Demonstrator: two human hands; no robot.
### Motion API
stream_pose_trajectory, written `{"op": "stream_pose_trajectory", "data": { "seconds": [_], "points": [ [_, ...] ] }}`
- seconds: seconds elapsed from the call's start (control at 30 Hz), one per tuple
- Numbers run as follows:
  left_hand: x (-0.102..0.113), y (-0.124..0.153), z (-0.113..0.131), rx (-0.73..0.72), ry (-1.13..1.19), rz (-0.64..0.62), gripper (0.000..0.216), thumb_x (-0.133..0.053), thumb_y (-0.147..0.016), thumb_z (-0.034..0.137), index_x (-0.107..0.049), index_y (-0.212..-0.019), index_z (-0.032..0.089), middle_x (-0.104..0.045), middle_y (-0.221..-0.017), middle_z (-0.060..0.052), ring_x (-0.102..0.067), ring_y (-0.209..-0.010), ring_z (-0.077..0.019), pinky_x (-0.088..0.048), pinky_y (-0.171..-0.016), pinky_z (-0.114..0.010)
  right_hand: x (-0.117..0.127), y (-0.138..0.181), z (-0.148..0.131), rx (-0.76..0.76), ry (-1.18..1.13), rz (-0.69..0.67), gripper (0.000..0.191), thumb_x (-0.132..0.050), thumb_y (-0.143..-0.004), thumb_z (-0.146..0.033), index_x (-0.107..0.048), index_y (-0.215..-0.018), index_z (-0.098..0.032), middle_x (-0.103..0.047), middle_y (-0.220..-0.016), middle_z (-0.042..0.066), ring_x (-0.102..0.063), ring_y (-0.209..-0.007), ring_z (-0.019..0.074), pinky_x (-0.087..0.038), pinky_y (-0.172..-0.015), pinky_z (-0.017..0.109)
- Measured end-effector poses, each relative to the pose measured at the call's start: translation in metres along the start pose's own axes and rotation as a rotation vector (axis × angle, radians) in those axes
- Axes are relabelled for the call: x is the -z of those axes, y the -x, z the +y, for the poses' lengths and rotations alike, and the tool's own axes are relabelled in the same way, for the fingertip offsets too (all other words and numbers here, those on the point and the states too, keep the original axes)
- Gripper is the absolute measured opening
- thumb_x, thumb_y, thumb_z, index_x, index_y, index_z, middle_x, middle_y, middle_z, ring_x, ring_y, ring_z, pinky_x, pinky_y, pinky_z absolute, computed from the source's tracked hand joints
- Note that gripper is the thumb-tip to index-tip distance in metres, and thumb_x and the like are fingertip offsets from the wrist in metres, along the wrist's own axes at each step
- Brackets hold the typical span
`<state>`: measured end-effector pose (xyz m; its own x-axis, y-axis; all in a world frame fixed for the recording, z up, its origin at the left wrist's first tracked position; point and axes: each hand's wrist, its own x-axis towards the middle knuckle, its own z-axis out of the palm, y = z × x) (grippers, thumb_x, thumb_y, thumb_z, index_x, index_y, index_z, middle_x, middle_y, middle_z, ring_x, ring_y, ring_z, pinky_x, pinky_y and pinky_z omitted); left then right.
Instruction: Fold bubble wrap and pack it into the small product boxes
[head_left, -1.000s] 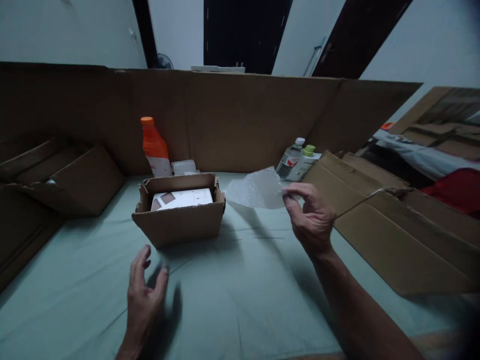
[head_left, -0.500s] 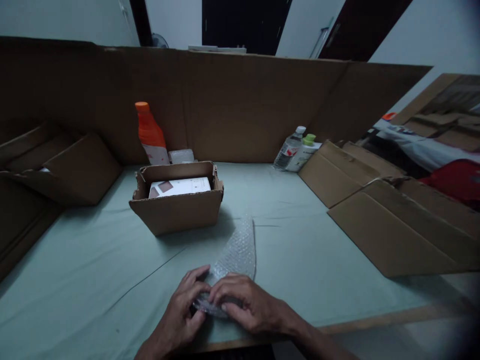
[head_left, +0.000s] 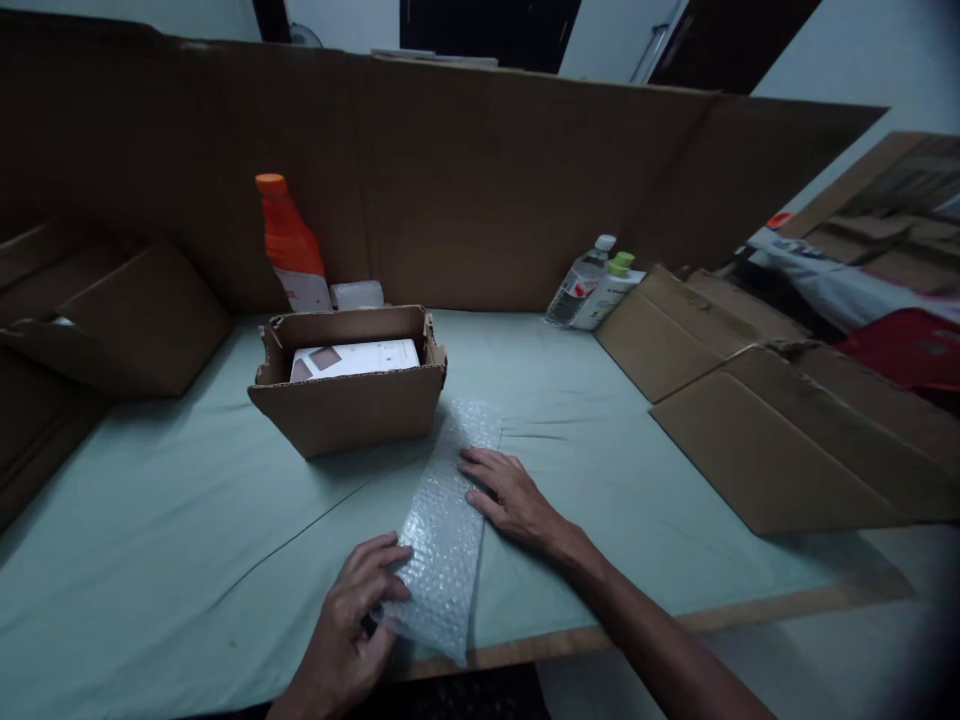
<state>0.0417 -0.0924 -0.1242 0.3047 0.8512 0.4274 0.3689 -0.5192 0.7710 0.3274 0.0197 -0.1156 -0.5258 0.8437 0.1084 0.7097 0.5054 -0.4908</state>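
Note:
A strip of clear bubble wrap (head_left: pixel 448 520) lies flat on the pale green table cover, running from the near edge towards a small open cardboard box (head_left: pixel 352 405). My left hand (head_left: pixel 352 625) pinches the strip's near left corner with curled fingers. My right hand (head_left: pixel 506 492) lies flat with fingers stretched out, pressing on the strip's right side near its middle. Inside the box sits a white packet (head_left: pixel 352 358) with brown squares on it.
An orange bottle (head_left: pixel 289 245) and a small white block (head_left: pixel 358 294) stand behind the box. Two bottles (head_left: pixel 592 285) lean at the back right. Flattened cardboard (head_left: pixel 780 420) lies on the right, folded cardboard (head_left: pixel 127 325) on the left, a cardboard wall (head_left: pixel 487 180) behind.
The bubble wrap went from held up in my right hand, to bunched at the near edge under both hands, to spread flat. My right hand slid forward along it.

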Motion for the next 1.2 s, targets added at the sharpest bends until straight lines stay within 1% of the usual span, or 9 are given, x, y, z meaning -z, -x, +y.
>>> {"op": "stream_pose_trajectory", "data": {
  "seconds": [0.13,0.3,0.43,0.5,0.6,0.7,0.77,0.93,1.2],
  "points": [
    [-0.001,0.003,0.005,0.0,-0.021,-0.02,0.018,-0.052,-0.087,0.013,-0.064,-0.094,0.025,-0.073,-0.119,-0.008,-0.06,-0.124,-0.0264,-0.056,-0.093,-0.044,-0.002,-0.01,-0.008,0.024,0.101,0.061,0.039,-0.056,-0.096,-0.027,-0.062,-0.134,-0.019,-0.054,-0.149,0.014,-0.046,-0.14,0.0289,-0.039,-0.112,0.053],
    [-0.004,0.004,0.001,0.029,-0.001,-0.046,0.018,-0.055,-0.088,0.012,-0.063,-0.097,0.025,-0.077,-0.105,-0.005,-0.067,-0.112,-0.0238,-0.057,-0.089,-0.041,0.003,-0.013,-0.005,0.063,0.172,-0.039,0.042,-0.055,-0.097,-0.026,-0.06,-0.137,-0.019,-0.054,-0.149,0.013,-0.046,-0.14,0.0287,-0.041,-0.112,0.05],
    [-0.006,-0.002,-0.002,0.015,0.009,-0.042,0.019,-0.055,-0.087,0.012,-0.065,-0.097,0.023,-0.076,-0.107,-0.007,-0.067,-0.111,-0.0249,-0.057,-0.089,-0.041,0.007,-0.004,-0.015,0.028,0.159,0.017,0.047,-0.056,-0.096,-0.026,-0.055,-0.143,-0.02,-0.051,-0.152,0.014,-0.043,-0.142,0.0287,-0.038,-0.113,0.052],
    [-0.006,-0.005,-0.002,0.023,0.026,-0.07,0.018,-0.054,-0.087,0.014,-0.066,-0.095,0.023,-0.077,-0.104,-0.008,-0.067,-0.111,-0.0262,-0.056,-0.089,-0.041,0.003,0.004,-0.03,0.093,0.114,0.002,0.051,-0.056,-0.096,-0.027,-0.05,-0.146,-0.022,-0.046,-0.156,0.013,-0.039,-0.146,0.0279,-0.036,-0.115,0.051],
    [-0.007,-0.007,0.0,0.045,0.034,-0.126,0.015,-0.053,-0.087,0.016,-0.066,-0.09,0.023,-0.076,-0.087,-0.005,-0.068,-0.107,-0.027,-0.055,-0.086,-0.041,-0.011,0.01,-0.049,0.294,0.052,-0.143,0.053,-0.059,-0.096,-0.035,-0.05,-0.146,-0.021,-0.047,-0.156,0.013,-0.036,-0.147,0.0272,-0.035,-0.115,0.049],
    [-0.009,-0.004,0.002,0.069,0.029,-0.143,0.016,-0.052,-0.084,0.012,-0.063,-0.083,0.023,-0.072,-0.075,-0.002,-0.069,-0.104,-0.0263,-0.054,-0.084,-0.039,-0.017,-0.003,-0.035,0.401,0.094,-0.227,0.056,-0.057,-0.097,-0.049,-0.052,-0.145,-0.022,-0.049,-0.154,0.012,-0.038,-0.146,0.0278,-0.032,-0.116,0.049],
    [-0.011,-0.002,0.003,0.074,0.033,-0.125,0.018,-0.05,-0.08,0.009,-0.061,-0.082,0.023,-0.072,-0.073,-0.001,-0.069,-0.103,-0.0261,-0.054,-0.084,-0.039,-0.01,-0.02,-0.005,0.288,0.185,-0.147,0.052,-0.052,-0.099,-0.049,-0.053,-0.144,-0.023,-0.05,-0.153,0.012,-0.04,-0.145,0.0292,-0.031,-0.115,0.052],
    [-0.015,-0.002,0.006,0.114,0.008,-0.079,0.027,-0.047,-0.074,0.004,-0.062,-0.084,0.023,-0.073,-0.079,0.0,-0.068,-0.105,-0.0251,-0.054,-0.085,-0.039,0.022,-0.044,0.065,-0.16,0.327,0.204,0.039,-0.044,-0.102,-0.034,-0.063,-0.133,-0.02,-0.058,-0.144,0.016,-0.048,-0.138,0.0314,-0.039,-0.109,0.051],
    [-0.006,-0.004,0.006,0.116,0.034,-0.197,0.03,-0.049,-0.077,0.007,-0.064,-0.097,0.023,-0.074,-0.092,-0.004,-0.064,-0.112,-0.0278,-0.053,-0.091,-0.043,0.007,-0.026,0.06,-0.235,0.247,0.264,0.043,-0.052,-0.097,-0.038,-0.06,-0.132,-0.014,-0.057,-0.144,0.018,-0.049,-0.134,0.0337,-0.04,-0.106,0.051]
  ]
}}
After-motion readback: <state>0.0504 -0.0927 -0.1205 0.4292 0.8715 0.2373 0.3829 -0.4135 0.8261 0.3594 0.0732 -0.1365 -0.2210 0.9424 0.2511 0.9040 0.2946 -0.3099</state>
